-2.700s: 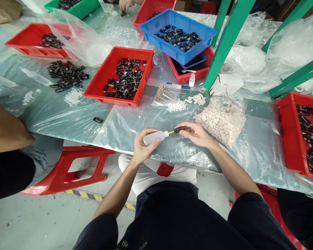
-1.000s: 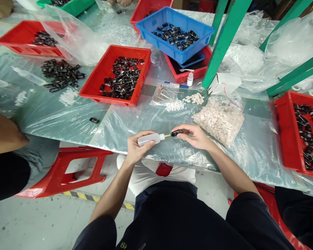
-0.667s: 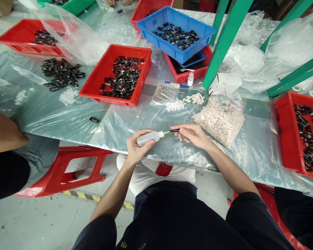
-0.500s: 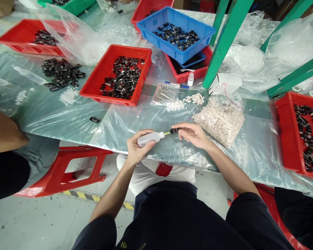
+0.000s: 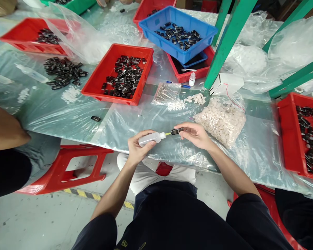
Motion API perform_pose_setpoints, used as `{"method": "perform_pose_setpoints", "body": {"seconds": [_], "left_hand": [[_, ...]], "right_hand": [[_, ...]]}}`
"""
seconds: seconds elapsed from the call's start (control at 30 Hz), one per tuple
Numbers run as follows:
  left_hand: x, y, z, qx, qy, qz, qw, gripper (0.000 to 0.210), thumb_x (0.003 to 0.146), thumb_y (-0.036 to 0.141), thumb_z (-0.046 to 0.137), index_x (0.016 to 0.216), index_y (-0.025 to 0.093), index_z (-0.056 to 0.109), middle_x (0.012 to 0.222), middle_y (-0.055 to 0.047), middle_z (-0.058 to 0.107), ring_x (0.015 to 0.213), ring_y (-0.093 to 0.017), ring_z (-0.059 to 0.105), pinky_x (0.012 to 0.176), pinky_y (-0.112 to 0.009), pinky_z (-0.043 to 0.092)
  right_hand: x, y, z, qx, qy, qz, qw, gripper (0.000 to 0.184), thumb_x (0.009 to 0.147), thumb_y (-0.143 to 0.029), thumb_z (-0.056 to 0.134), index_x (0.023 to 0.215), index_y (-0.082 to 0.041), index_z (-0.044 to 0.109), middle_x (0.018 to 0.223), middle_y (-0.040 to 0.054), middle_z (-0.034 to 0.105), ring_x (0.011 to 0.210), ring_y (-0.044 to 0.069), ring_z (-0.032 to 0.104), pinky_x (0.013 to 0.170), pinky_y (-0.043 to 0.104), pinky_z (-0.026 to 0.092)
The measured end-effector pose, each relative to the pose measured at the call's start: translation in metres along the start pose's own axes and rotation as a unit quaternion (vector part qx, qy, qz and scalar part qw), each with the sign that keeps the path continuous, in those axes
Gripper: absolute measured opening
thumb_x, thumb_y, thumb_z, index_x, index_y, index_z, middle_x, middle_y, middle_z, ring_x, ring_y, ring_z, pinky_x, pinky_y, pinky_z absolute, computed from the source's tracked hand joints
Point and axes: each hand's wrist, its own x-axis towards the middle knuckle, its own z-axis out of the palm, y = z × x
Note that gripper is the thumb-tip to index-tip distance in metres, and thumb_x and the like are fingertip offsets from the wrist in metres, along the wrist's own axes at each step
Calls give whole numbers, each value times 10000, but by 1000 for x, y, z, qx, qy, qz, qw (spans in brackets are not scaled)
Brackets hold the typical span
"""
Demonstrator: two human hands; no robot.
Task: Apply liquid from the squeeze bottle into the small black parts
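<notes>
My left hand is wrapped round a translucent squeeze bottle, which lies tilted with its thin yellowish nozzle pointing right. The nozzle tip is at the left end of a small glossy black part; whether it touches cannot be made out. That part is pinched in the fingers of my right hand, its right end partly hidden by them. Another black part lies alone on the plastic-covered table, left of my hands. A plastic bag of pale small pieces lies just beyond my right hand.
A red tray of black parts stands beyond my hands, a blue tray behind it. Nearer are a bag of metal pins and small white pieces. Green posts rise at right. A person's arm is at far left.
The black part in my right hand has turned slightly and shows more of its length. The bottle stays at its end. The whole view has shifted a little.
</notes>
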Motion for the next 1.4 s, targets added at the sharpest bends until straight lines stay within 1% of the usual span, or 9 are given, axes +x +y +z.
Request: {"method": "perform_pose_setpoints", "body": {"seconds": [0.1,0.23,0.37,0.6,0.83,1.0,1.1,1.27,1.4], "left_hand": [[0,1,0,1,0,0,1000,416,673,499,880,904,163,799,774,-59,768,602,-163,651,561,-270,514],[0,2,-2,12,-7,-1,1000,452,670,540,875,896,157,797,783,-70,772,630,-179,670,563,-274,522],[1,2,-4,17,-20,6,1000,441,681,534,877,899,159,799,813,-78,782,658,-190,687,574,-280,534],[4,3,-9,14,-40,14,999,428,691,526,886,896,159,804,794,-72,775,649,-188,684,578,-283,541],[9,6,-17,20,-72,30,997,391,691,483,894,892,156,819,794,-74,783,648,-187,682,580,-282,542],[11,7,-20,27,-88,38,995,373,700,462,887,897,151,824,819,-86,791,680,-198,693,622,-294,556],[10,6,-19,25,-81,43,995,378,704,459,887,906,146,822,824,-86,793,679,-192,694,618,-287,555],[6,4,-12,28,-43,50,997,429,716,526,872,891,140,807,819,-84,794,675,-185,704,596,-268,552],[3,1,-8,22,-21,71,997,400,728,506,875,888,146,808,822,-79,798,675,-174,705,581,-253,537]], "right_hand": [[0,-2,0,-1,4,-8,1000,287,976,-457,727,1143,-235,802,940,45,759,671,132,646,636,298,549],[0,-2,0,-12,2,-19,1000,275,988,-447,709,1148,-246,804,1007,59,770,675,135,649,622,303,567],[-1,-2,0,-28,1,-26,999,267,1002,-430,692,1160,-246,803,991,55,765,672,134,649,628,305,576],[-2,-3,2,-64,10,-39,997,245,1012,-380,680,1158,-233,811,1007,62,783,669,128,635,598,289,536],[-1,-3,3,-66,7,-45,997,216,1005,-330,695,1159,-239,816,1052,59,813,682,128,651,586,285,503],[-2,-3,3,-69,6,-44,997,208,1000,-317,701,1152,-236,819,1065,61,821,680,127,660,577,280,499],[-2,-2,3,-74,13,-39,996,214,996,-330,704,1145,-231,822,1080,67,825,677,126,660,572,277,506],[-1,1,3,-64,32,-49,996,215,971,-337,733,1124,-225,834,1058,72,834,657,124,642,540,266,493],[-1,2,4,-78,52,-51,994,207,943,-342,769,1103,-237,847,1031,66,842,661,131,637,536,269,491]]}}
